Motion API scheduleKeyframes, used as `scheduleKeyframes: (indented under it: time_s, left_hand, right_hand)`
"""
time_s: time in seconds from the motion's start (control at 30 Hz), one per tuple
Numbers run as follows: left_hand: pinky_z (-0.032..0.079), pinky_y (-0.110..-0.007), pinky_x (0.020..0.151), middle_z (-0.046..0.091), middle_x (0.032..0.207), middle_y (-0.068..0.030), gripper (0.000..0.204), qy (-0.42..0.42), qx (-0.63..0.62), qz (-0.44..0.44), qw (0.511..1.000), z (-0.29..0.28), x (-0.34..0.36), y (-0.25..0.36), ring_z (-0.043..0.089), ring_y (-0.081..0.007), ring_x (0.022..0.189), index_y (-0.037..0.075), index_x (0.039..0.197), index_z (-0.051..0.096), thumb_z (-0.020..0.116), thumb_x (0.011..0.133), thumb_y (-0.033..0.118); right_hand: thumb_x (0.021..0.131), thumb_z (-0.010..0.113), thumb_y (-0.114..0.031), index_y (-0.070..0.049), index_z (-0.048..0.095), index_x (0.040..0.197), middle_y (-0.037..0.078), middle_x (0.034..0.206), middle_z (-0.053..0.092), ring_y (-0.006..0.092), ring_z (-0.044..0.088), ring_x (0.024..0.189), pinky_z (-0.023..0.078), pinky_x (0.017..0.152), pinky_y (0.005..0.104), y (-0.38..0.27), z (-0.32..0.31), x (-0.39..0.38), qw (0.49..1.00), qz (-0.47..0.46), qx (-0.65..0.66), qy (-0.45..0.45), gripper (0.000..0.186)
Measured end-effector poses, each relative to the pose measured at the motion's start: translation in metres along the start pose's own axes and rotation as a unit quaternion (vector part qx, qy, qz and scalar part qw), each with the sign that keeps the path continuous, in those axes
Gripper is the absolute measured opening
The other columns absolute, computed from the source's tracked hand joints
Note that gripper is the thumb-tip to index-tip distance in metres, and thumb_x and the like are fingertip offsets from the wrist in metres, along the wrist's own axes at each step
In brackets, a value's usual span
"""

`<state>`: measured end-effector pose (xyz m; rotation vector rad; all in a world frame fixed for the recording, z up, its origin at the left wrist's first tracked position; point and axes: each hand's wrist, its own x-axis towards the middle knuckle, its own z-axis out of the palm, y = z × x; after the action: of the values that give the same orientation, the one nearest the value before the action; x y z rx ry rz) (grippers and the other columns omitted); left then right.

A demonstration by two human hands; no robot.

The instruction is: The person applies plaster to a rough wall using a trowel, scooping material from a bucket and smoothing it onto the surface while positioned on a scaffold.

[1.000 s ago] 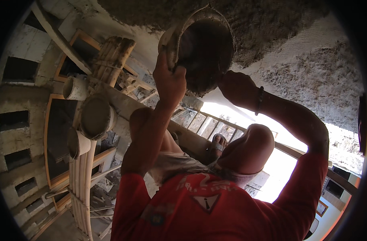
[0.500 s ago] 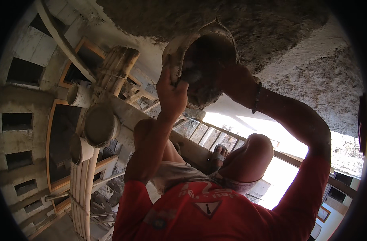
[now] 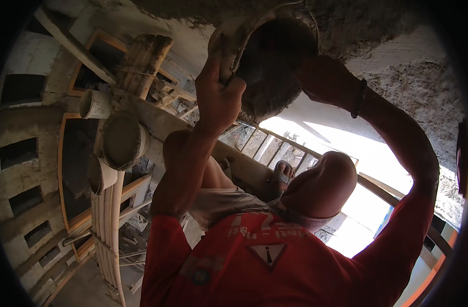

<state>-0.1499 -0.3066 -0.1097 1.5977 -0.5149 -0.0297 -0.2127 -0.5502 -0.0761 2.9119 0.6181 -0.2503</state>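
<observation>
My left hand [image 3: 221, 100] grips the near-left rim of a mortar-crusted bucket [image 3: 229, 38], its thumb at the edge. The bucket is raised and tilted, so its dark mouth faces me. Whatever lies inside is lost in shadow. At the right side of the mouth is my right hand [image 3: 328, 79], with a dark bracelet [image 3: 359, 100] at the wrist. Its fingers look curled, but shadow hides what they hold, if anything. Just beyond the bucket is a rough surface [image 3: 356, 30] coated with dark, wet-looking mortar.
To the left, several buckets [image 3: 124, 140] stand by a plank, one filled with grey mortar. Tied bamboo poles [image 3: 108, 220] run below them. My sandalled foot [image 3: 281, 176] rests on a board, near a ladder-like railing [image 3: 280, 153]. A block wall [image 3: 19, 153] has square openings.
The bucket and my left hand now sit slightly higher in the picture. My right hand has shifted up and right, from over the bucket's mouth to its right edge. The view has tilted slightly.
</observation>
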Motion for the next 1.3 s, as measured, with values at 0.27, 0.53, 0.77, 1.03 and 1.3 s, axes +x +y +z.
scheduleKeyframes:
  time_s: [0.27, 0.53, 0.77, 1.03, 1.3]
  left_hand:
    - [0.047, -0.033, 0.065, 0.059, 0.078, -0.0145, 0.035, 0.001, 0.032, 0.020, 0.999, 0.011, 0.002, -0.006, 0.054, -0.0231, 0.064, -0.002, 0.106, 0.056, 0.057, 0.071, 0.000]
    - [0.052, -0.047, 0.086, 0.059, 0.123, -0.0287, 0.062, 0.003, 0.128, 0.013, 0.992, 0.017, -0.020, -0.032, 0.062, -0.0449, 0.106, -0.001, 0.132, 0.050, 0.060, 0.072, 0.001]
    - [0.047, -0.029, 0.081, 0.061, 0.102, -0.0123, 0.058, 0.081, -0.014, -0.061, 0.995, 0.005, -0.007, -0.012, 0.058, -0.0185, 0.087, -0.004, 0.130, 0.051, 0.052, 0.072, -0.004]
    - [0.045, -0.025, 0.083, 0.061, 0.104, -0.0079, 0.047, 0.101, -0.168, -0.092, 0.976, -0.001, 0.004, 0.006, 0.054, -0.0141, 0.089, -0.004, 0.119, 0.055, 0.052, 0.073, -0.001]
    - [0.044, -0.033, 0.091, 0.061, 0.105, -0.0136, 0.049, 0.098, -0.101, -0.170, 0.975, 0.023, 0.017, 0.029, 0.055, -0.0228, 0.094, -0.006, 0.117, 0.055, 0.056, 0.071, 0.010]
  right_hand:
    - [0.092, 0.061, -0.025, -0.006, 0.067, 0.102, 0.013, 0.088, 0.065, 0.0287, 0.065, 0.081, 0.054, 0.071, 0.0407, -0.011, 0.074, 0.002, 0.954, -0.095, 0.269, 0.091, 0.023]
    - [0.094, 0.066, -0.021, -0.005, 0.056, 0.120, 0.002, 0.073, 0.060, 0.0098, 0.055, 0.053, 0.046, 0.046, 0.0242, -0.050, 0.051, 0.014, 0.619, 0.172, 0.762, -0.082, 0.033]
    - [0.093, 0.067, -0.021, -0.001, 0.059, 0.114, 0.003, 0.070, 0.058, 0.0099, 0.054, 0.050, 0.045, 0.043, 0.0250, -0.031, 0.022, -0.020, 0.550, 0.193, 0.812, -0.004, 0.030]
    - [0.091, 0.066, -0.015, 0.003, 0.061, 0.115, 0.004, 0.075, 0.060, 0.0105, 0.054, 0.062, 0.047, 0.058, 0.0279, 0.018, -0.034, -0.068, 0.738, 0.250, 0.623, 0.069, 0.030]
    - [0.081, 0.078, -0.020, -0.003, 0.052, 0.111, 0.010, 0.073, 0.061, 0.0160, 0.059, 0.059, 0.047, 0.053, 0.0319, 0.049, -0.202, -0.142, 0.859, 0.290, 0.422, -0.008, 0.044]
